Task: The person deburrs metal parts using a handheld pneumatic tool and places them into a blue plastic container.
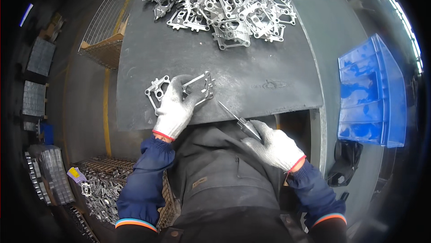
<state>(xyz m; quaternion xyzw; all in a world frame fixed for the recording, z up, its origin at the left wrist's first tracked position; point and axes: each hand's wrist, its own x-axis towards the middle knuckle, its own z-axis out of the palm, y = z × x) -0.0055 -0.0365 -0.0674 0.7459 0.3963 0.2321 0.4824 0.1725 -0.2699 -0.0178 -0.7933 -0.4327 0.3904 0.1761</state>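
My left hand (174, 110), in a white-and-grey knit glove with a red cuff edge, grips a silvery cast metal frame (158, 91) near the table's front edge. The casting has an openwork outline with round holes and small lugs; my fingers hide its middle. In my gloved right hand (276, 148) is a file-like hand tool (242, 122) with a thin pointed metal shaft and a grey handle. Its tip points up and left toward the casting, a short way apart from it. Across the far side of the dark table (179, 54) lies a heap of similar castings (229, 7).
A blue plastic bin (372, 94) stands to the right. On the left is a wire basket (105, 27); another wire crate (105, 164) full of metal parts (101, 198) sits low beside my left arm. Grey stacks (51, 175) line the far left floor.
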